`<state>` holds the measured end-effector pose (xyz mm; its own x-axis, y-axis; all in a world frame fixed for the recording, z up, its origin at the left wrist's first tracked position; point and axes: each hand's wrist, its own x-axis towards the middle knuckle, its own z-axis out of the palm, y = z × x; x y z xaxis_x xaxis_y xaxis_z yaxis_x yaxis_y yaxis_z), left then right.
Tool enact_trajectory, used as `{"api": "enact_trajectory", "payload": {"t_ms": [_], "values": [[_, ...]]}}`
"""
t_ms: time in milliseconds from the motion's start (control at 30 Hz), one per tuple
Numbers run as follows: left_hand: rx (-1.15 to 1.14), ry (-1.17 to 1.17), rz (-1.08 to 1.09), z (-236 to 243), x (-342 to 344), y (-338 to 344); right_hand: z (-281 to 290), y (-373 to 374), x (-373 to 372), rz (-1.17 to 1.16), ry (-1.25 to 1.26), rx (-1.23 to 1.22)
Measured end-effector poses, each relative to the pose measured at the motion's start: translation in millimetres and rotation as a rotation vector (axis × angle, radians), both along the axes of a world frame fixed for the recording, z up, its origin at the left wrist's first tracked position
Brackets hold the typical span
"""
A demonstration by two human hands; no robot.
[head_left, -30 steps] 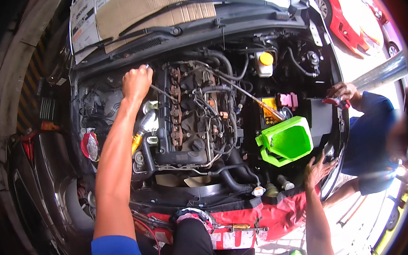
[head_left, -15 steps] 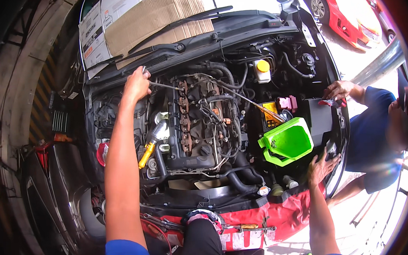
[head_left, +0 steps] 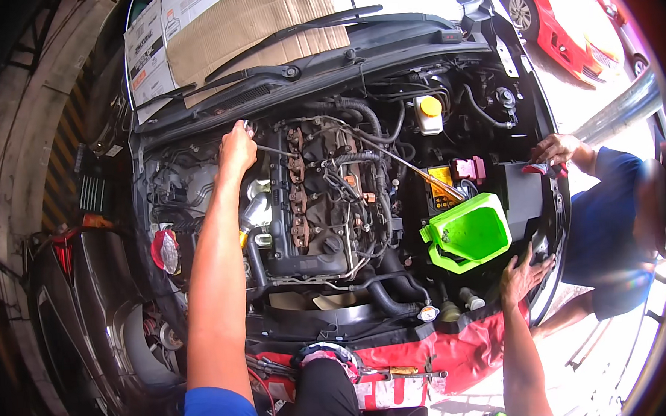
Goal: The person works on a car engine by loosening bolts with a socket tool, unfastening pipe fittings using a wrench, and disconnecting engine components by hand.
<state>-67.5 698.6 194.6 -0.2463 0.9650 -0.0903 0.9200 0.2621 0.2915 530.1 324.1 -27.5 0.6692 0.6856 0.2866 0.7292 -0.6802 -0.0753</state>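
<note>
My left hand (head_left: 237, 149) is closed around a slim metal rod-like tool (head_left: 276, 151) over the left side of the engine (head_left: 321, 201). The rod runs right to the row of rusty brown rocker parts (head_left: 299, 202); a shiny end of it shows above my fingers. Its exact kind is unclear. With fingers spread, my right hand (head_left: 523, 277) lies on the car's right front edge, holding nothing. Just beyond it, a cut-open bright green plastic container (head_left: 467, 231) rests near the battery. A screwdriver (head_left: 441, 183) with an amber handle lies across the battery area.
At right, a co-worker's hand (head_left: 554, 150) holds something red at the fender. Cardboard (head_left: 256, 42) covers the windscreen. A red cover (head_left: 461, 344) drapes the front edge, with wrenches (head_left: 417, 374) on it. A yellow-capped reservoir (head_left: 430, 116) stands behind.
My left hand and the rod have shifted slightly toward me and to the right. My forearm now hides most of the yellow torch. My right hand stays in place.
</note>
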Motion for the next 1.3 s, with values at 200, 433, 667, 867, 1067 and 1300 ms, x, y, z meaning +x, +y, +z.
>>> {"api": "enact_trajectory", "payload": {"t_ms": [200,433,667,867,1067,1300], "values": [[-0.055,-0.144,0.086,12.1,13.9,-1.9,6.0,-1.2,0.2,-0.011,0.012,-0.015],[-0.021,-0.095,0.057,5.6,15.1,-4.9,3.1,1.2,-2.6,0.0,0.01,0.002],[0.044,-0.234,0.208,10.3,31.2,-16.2,2.1,-1.5,2.1,0.008,-0.015,0.009],[0.103,-0.008,0.131,1.9,29.2,-11.0,3.7,0.1,-0.3,0.004,-0.002,0.007],[0.128,-0.045,0.083,-7.8,29.0,-11.4,4.3,-2.0,2.0,-0.004,0.008,-0.023],[0.424,0.077,-0.308,-28.1,13.2,1.6,4.5,-0.6,1.3,0.0,0.016,-0.003]]}}
